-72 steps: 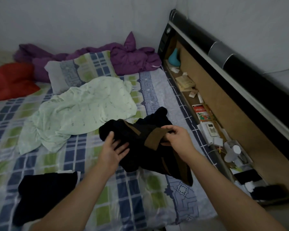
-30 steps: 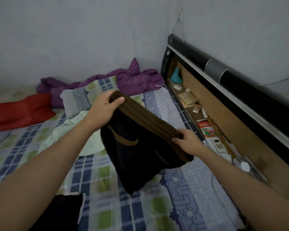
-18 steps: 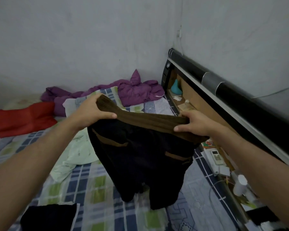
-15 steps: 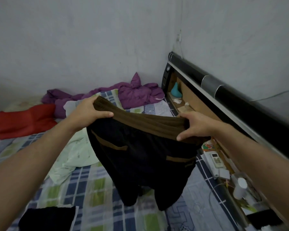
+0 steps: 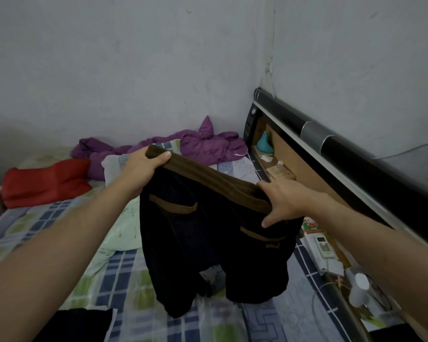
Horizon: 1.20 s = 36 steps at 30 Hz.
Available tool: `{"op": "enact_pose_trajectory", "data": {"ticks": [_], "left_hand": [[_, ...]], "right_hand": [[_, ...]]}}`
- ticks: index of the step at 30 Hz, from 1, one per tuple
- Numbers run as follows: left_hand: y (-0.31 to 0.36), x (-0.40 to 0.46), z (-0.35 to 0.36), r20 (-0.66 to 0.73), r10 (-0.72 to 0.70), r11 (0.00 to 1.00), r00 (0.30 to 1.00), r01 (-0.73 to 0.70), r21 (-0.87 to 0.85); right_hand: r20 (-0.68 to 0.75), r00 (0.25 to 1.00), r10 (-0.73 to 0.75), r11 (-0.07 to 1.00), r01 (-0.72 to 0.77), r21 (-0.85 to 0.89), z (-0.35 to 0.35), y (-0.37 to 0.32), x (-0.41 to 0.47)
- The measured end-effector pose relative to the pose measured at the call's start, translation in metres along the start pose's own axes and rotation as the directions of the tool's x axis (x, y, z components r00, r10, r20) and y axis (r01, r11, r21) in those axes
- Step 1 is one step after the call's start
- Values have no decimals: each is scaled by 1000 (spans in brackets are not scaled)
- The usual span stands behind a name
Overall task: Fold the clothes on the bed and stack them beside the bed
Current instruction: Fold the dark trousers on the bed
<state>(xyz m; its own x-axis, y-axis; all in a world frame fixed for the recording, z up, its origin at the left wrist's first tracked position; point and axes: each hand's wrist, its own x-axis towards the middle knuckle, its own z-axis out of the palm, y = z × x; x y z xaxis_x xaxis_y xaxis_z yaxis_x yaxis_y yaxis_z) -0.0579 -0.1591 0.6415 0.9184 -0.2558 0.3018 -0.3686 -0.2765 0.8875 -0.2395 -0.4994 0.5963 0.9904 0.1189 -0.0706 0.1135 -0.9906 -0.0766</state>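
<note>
Holding a pair of dark shorts (image 5: 208, 243) up by the brown waistband (image 5: 215, 181), the person has the garment spread in the air above the bed (image 5: 124, 275). The left hand (image 5: 143, 169) grips one end of the waistband, fingers curled over its top edge. The right hand (image 5: 279, 201) clamps the other end, thumb behind and fingers spread down the front of the cloth. The two legs hang free; their hems appear to reach the checked sheet or hang just above it, and which cannot be told.

Step in hand, as judged: the shorts are opened out and squared for folding; no fold is made in them yet.

Other clothes lie unfolded on the bed: a pale green garment (image 5: 121, 233) behind the shorts, a purple one (image 5: 208, 146) bunched against the wall, a red one (image 5: 47, 181) at the far left. A black garment (image 5: 79, 322) lies at the near edge; whether it is folded cannot be told.

The next move likely calls for bringing the two hands together so one leg lies on the other, or laying the shorts flat on the sheet first. The waistband ends should meet evenly; a loose grip on the right side would let the cloth sag. The stacking place beside the bed is not in view.
</note>
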Motion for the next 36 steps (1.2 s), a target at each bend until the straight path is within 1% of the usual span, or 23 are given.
{"op": "enact_pose_trajectory", "data": {"ticks": [2, 5, 8, 10, 12, 13, 15, 16, 17, 18, 20, 22, 24, 27, 29, 32, 34, 36], "left_hand": [[2, 1, 3, -16, -15, 1000, 1000, 15, 1], [1, 2, 2, -27, -24, 1000, 999, 24, -1], [1, 3, 2, 4, -31, 999, 1000, 31, -26], [1, 4, 3, 7, -27, 999, 1000, 28, -42], [3, 4, 5, -11, -16, 999, 1000, 16, -42], [4, 3, 5, -21, -10, 999, 1000, 9, -36], [4, 2, 6, -37, -9, 1000, 999, 8, -26], [3, 1, 7, -44, -8, 1000, 999, 8, -17], [2, -1, 9, -53, -8, 1000, 999, 8, -5], [1, -3, 11, -65, -13, 1000, 998, 13, 7], [-2, -7, 16, -91, -52, 999, 995, 52, 3], [-5, -13, 21, -102, -122, 992, 987, 117, -52], [-6, -21, 27, -84, -203, 970, 976, 188, -153], [-2, -38, 38, 4, -285, 914, 959, 273, -301], [-1, -52, 50, 54, -280, 895, 958, 281, -347], [-4, -75, 72, 95, -228, 908, 969, 247, -339], [-7, -92, 87, 99, -158, 944, 982, 179, -277], [-9, -108, 102, 86, -74, 983, 994, 88, -164]], "right_hand": [[-30, 1000, -6, 996, 4, -86, 12, -4, 2], [-29, 999, 45, 995, -48, -91, 19, 1, 5], [24, 993, 117, 993, -117, -13, 22, 6, 7], [29, 988, 150, 987, -151, 47, 22, 9, 9], [31, 985, 171, 965, -174, 198, 22, 12, 9], [39, 981, 189, 926, -191, 325, 21, 12, 7], [71, 973, 217, 789, -218, 575, 19, 11, 4], [89, 973, 212, 720, -217, 659, 18, 9, 1], [108, 974, 199, 677, -216, 703, 16, 8, -1], [128, 973, 195, 658, -226, 718, 14, 5, -2], [148, 958, 246, 637, -274, 720, 12, 2, 0], [172, 930, 325, 556, -336, 760, 9, 1, 3], [250, 892, 376, 424, -406, 810, 3, -2, 5], [404, 843, 354, 162, -481, 862, -3, -8, 7], [447, 836, 319, 33, -481, 876, -4, -14, 10], [450, 842, 298, -69, -451, 890, -3, -30, 15], [443, 846, 298, -109, -431, 896, -3, -42, 17], [439, 853, 282, -139, -417, 898, -1, -56, 18]]}}
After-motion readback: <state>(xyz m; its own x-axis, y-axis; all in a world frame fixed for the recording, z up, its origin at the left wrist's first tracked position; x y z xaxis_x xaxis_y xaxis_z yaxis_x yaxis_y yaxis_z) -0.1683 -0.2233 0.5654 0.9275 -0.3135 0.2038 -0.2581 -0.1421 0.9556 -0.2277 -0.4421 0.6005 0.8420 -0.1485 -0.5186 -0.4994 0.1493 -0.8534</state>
